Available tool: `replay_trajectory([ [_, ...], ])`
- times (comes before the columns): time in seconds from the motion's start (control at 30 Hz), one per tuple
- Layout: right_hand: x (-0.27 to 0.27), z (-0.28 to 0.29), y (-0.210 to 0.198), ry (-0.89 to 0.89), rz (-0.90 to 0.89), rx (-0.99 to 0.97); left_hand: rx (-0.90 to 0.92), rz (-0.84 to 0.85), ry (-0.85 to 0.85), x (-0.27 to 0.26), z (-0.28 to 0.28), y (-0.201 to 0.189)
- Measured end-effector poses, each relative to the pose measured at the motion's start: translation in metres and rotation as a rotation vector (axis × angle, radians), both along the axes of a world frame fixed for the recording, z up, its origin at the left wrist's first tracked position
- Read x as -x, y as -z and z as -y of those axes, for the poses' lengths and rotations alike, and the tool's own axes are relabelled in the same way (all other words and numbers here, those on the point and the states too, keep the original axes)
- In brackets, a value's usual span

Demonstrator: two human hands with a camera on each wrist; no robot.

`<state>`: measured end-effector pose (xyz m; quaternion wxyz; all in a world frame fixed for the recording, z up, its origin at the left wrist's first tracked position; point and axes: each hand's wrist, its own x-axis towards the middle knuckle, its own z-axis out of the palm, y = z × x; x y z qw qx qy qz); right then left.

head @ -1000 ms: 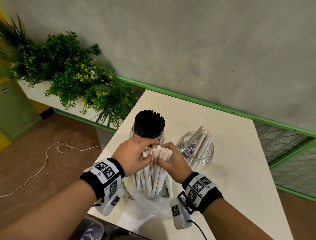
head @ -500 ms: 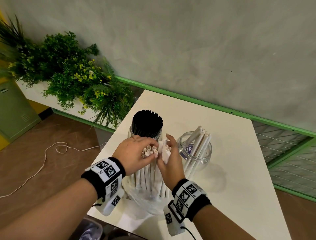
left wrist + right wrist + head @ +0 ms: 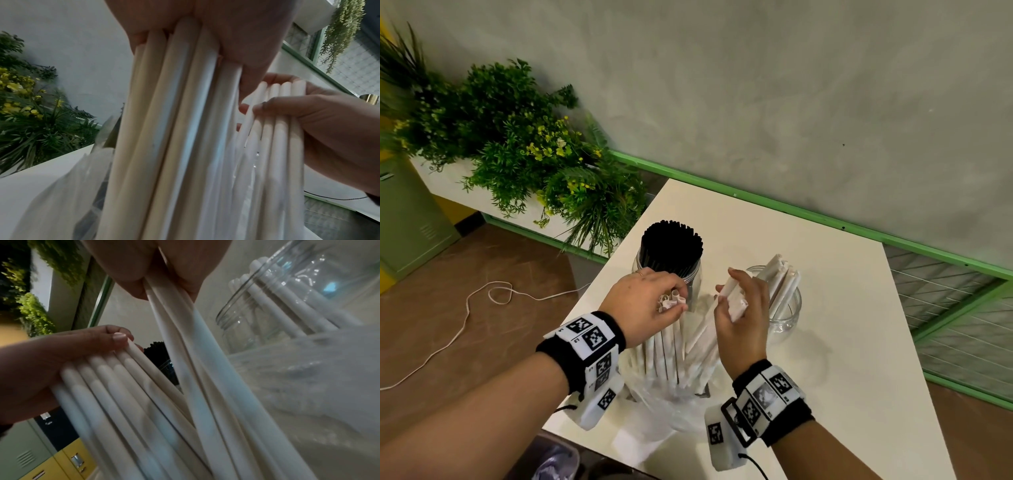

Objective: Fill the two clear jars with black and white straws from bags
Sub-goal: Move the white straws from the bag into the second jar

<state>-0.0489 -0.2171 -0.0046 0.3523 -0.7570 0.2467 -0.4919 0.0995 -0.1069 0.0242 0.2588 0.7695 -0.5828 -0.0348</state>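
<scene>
White table (image 3: 842, 342) against a grey wall, planter to the left. Left hand (image 3: 650, 305) grips the main white straw bundle (image 3: 667, 346) upright in the plastic bag (image 3: 671, 407), likely to steady it. Right hand (image 3: 739, 318) pinches a few split-off straws (image 3: 705, 325), tilted toward the part-filled jar (image 3: 787, 308) just beyond. Black-straw jar (image 3: 671, 250) looks full.

The right hand (image 3: 164, 270) pinched a few long white paper straws (image 3: 197, 369). The left hand (image 3: 61, 356) clasped a fanned white bundle (image 3: 107, 386). A clear glass jar (image 3: 277, 313) held white straws.
</scene>
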Motion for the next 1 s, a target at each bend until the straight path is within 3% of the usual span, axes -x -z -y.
replay_trajectory([
  [0.27, 0.003, -0.001, 0.005, -0.068, -0.102, 0.032, -0.004, 0.028, 0.011, 0.005, 0.006, -0.001],
  [0.63, 0.017, 0.010, 0.004, -0.220, -0.474, 0.088, 0.002, 0.034, 0.010, 0.004, 0.006, 0.002],
  [0.83, 0.019, 0.015, -0.008, -0.183, -0.455, 0.092, 0.001, 0.047, 0.004, 0.005, 0.006, 0.001],
  [1.0, 0.026, 0.024, -0.045, -0.178, -0.326, 0.013, -0.012, 0.037, 0.012, 0.003, 0.006, 0.001],
])
